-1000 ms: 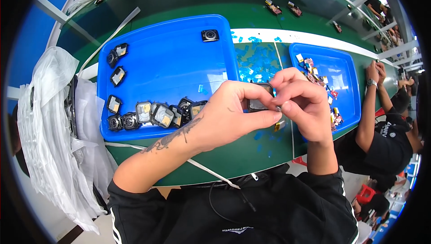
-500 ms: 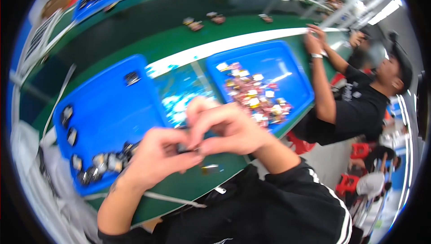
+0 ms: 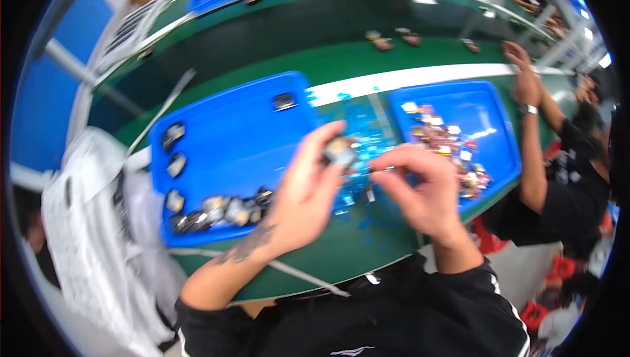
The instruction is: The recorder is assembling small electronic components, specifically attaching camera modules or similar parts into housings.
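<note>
The left grip [image 3: 302,193] pinches a small watch-like case [image 3: 340,152] between thumb and fingers, its pale and tan face showing. The case lies just left of the right grip [image 3: 423,186], apart from it; blur hides which way its long axis runs. The right grip's thumb and forefinger press together, seemingly on a small dark piece [image 3: 388,168], pointing toward the case. Blue scraps [image 3: 367,130] lie on the desk [image 3: 328,258] beyond and between both grips. A larger blue tray [image 3: 223,140] of similar cases sits left of the left grip; a smaller blue tray [image 3: 489,111] of parts sits right of the right one.
</note>
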`<action>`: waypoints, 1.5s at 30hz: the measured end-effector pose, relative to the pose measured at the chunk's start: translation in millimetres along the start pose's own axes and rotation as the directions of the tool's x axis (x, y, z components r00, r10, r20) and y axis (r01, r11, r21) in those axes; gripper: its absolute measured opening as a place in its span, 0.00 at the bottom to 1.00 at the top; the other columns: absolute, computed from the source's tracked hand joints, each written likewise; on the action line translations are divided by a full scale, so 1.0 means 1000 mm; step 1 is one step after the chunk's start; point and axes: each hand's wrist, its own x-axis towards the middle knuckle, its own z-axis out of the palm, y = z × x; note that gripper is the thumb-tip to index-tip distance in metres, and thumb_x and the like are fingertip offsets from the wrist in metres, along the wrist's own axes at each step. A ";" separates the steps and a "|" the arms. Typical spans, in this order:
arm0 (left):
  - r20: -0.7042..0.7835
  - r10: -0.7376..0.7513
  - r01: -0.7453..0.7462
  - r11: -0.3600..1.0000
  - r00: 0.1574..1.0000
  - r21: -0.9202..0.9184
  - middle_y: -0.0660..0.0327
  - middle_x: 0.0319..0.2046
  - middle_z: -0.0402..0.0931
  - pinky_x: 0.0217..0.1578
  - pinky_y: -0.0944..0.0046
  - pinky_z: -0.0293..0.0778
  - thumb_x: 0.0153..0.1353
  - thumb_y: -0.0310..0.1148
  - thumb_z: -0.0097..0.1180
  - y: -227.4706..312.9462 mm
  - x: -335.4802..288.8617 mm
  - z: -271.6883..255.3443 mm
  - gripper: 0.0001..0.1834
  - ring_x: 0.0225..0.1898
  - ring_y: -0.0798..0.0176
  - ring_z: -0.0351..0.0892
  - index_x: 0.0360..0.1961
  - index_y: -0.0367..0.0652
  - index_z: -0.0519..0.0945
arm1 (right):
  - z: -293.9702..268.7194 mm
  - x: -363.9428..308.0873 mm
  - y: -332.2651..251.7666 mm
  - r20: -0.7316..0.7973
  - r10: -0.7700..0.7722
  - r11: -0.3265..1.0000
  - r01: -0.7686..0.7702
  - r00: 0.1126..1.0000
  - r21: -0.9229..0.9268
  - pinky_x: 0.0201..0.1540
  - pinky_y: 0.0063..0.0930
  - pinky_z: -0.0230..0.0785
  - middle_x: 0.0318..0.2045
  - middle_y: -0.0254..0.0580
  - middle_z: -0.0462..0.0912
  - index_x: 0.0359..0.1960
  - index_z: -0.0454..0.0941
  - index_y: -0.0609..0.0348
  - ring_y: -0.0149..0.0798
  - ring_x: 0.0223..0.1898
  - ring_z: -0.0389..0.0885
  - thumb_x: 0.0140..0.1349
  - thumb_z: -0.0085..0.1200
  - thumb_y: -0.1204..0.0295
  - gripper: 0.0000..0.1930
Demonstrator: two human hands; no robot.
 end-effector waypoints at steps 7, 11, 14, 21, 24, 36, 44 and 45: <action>0.023 0.035 -0.033 0.996 0.999 -0.089 0.53 0.58 0.69 0.61 0.63 0.64 0.67 0.18 0.41 0.008 -0.008 -0.008 0.24 0.60 0.65 0.68 0.64 0.33 0.59 | 0.027 0.019 -0.012 0.002 -0.068 0.992 0.068 0.998 -0.107 0.21 0.23 0.63 0.26 0.37 0.83 0.32 0.81 0.59 0.29 0.18 0.72 0.51 0.64 0.82 0.07; 0.067 -0.014 0.021 0.995 0.998 -0.096 0.53 0.57 0.70 0.61 0.65 0.64 0.68 0.18 0.41 0.011 -0.008 -0.012 0.22 0.60 0.65 0.69 0.63 0.33 0.60 | 0.026 0.021 -0.021 0.011 -0.026 0.995 0.027 1.000 -0.100 0.22 0.25 0.65 0.26 0.39 0.82 0.32 0.82 0.59 0.33 0.18 0.74 0.52 0.62 0.82 0.07; 0.072 -0.026 0.030 0.998 0.997 -0.052 0.53 0.57 0.70 0.60 0.65 0.65 0.68 0.18 0.41 0.011 -0.010 -0.011 0.22 0.60 0.65 0.69 0.63 0.33 0.60 | 0.027 0.021 -0.022 0.011 -0.068 0.991 0.069 0.998 -0.112 0.22 0.24 0.65 0.26 0.39 0.82 0.32 0.82 0.60 0.33 0.19 0.74 0.52 0.62 0.83 0.07; 0.110 0.055 -0.068 0.991 0.992 0.112 0.52 0.57 0.71 0.61 0.64 0.64 0.67 0.16 0.41 0.005 -0.011 -0.012 0.23 0.61 0.64 0.69 0.64 0.32 0.59 | 0.023 0.022 -0.022 0.040 -0.010 0.994 0.014 0.999 -0.110 0.22 0.25 0.64 0.25 0.38 0.82 0.30 0.82 0.60 0.33 0.20 0.74 0.52 0.61 0.82 0.06; 0.130 0.034 -0.055 0.984 0.991 0.167 0.51 0.57 0.71 0.61 0.64 0.65 0.67 0.16 0.41 0.008 -0.011 -0.012 0.24 0.60 0.63 0.70 0.64 0.32 0.60 | 0.021 0.023 -0.021 0.040 -0.060 0.985 0.066 0.997 -0.161 0.22 0.25 0.63 0.22 0.36 0.78 0.28 0.78 0.60 0.32 0.19 0.71 0.50 0.63 0.82 0.06; -0.081 0.179 -0.192 0.959 0.981 -0.209 0.50 0.53 0.72 0.56 0.61 0.72 0.67 0.18 0.42 0.005 -0.003 -0.004 0.22 0.54 0.61 0.75 0.63 0.33 0.62 | 0.013 -0.001 0.001 0.068 0.140 0.955 -0.153 0.988 0.253 0.44 0.21 0.74 0.37 0.35 0.80 0.45 0.74 0.64 0.27 0.39 0.78 0.54 0.63 0.81 0.16; 0.071 0.525 -0.444 0.631 0.848 0.636 0.51 0.44 0.80 0.37 0.66 0.78 0.49 0.17 0.65 0.012 -0.006 -0.012 0.19 0.38 0.56 0.83 0.44 0.41 0.84 | 0.013 -0.003 -0.004 0.077 0.193 0.802 -0.202 0.978 0.562 0.40 0.16 0.74 0.34 0.40 0.82 0.37 0.76 0.67 0.26 0.36 0.82 0.58 0.60 0.85 0.08; 0.070 0.528 -0.446 0.631 0.847 0.635 0.51 0.44 0.80 0.37 0.66 0.78 0.49 0.17 0.65 0.013 -0.006 -0.012 0.19 0.38 0.56 0.83 0.44 0.41 0.84 | 0.012 -0.004 -0.002 0.115 0.161 0.805 -0.198 0.980 0.559 0.40 0.16 0.74 0.34 0.40 0.82 0.38 0.76 0.67 0.26 0.37 0.82 0.58 0.60 0.85 0.08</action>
